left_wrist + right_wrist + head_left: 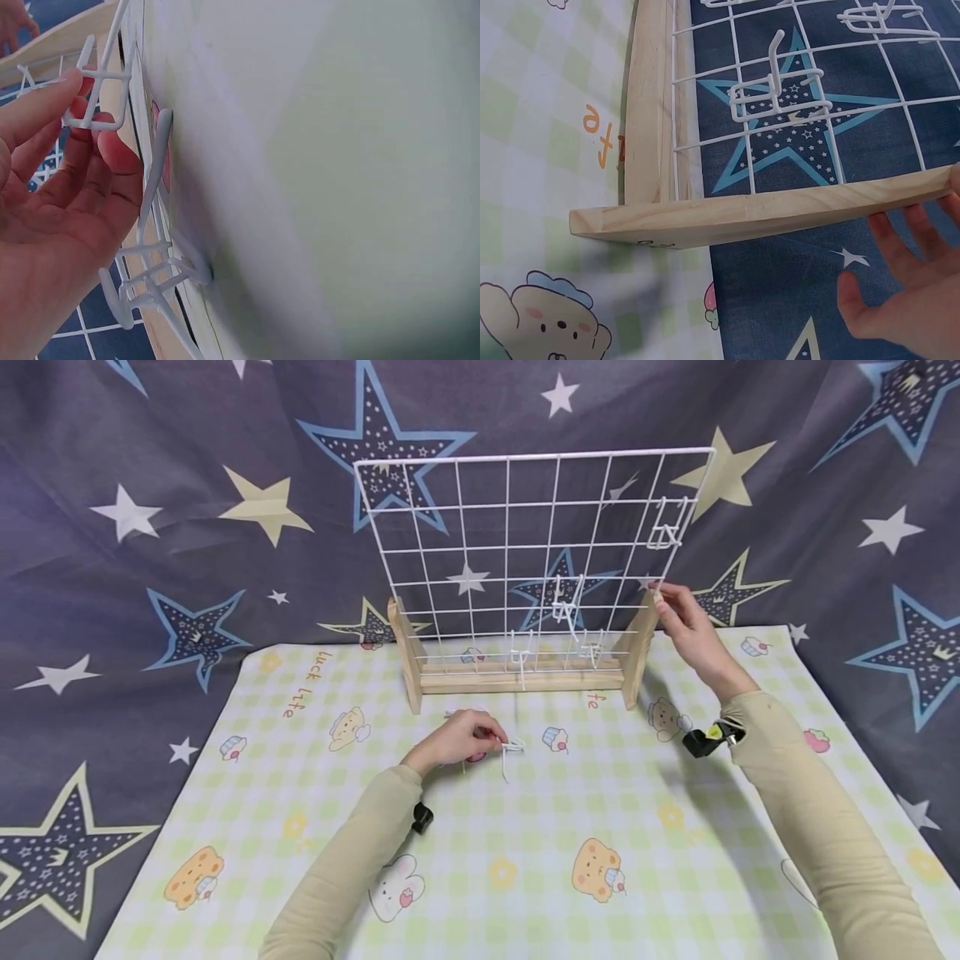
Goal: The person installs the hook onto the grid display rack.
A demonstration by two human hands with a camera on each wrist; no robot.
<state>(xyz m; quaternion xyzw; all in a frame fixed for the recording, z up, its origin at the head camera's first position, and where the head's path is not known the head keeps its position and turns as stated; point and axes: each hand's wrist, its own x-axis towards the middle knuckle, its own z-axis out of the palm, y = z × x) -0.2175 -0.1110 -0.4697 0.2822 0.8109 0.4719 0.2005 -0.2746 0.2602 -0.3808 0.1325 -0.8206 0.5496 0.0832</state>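
A white wire grid panel (pixel 507 527) stands in a wooden base with two side pieces. My left hand (pixel 461 739) is low over the table before it, pinching a white wire hook (pixel 101 97) between thumb and fingers. Beside that hand, another white wire hook (pixel 154 277) lies on the table. At the panel's right edge, my right hand (pixel 693 631) grips the upper end of the wooden side piece (pixel 780 210); its thumb is mostly cut off in the right wrist view. Several white hooks hang on the grid, among them an upper right hook (pixel 663 535) and a middle hook (pixel 564 608).
A checked tablecloth (pixel 495 827) with printed bears and cakes covers the table. Behind the stand hangs a dark curtain (pixel 187 427) printed with stars. The wooden crossbar (pixel 517 681) joins the two side pieces close to the table.
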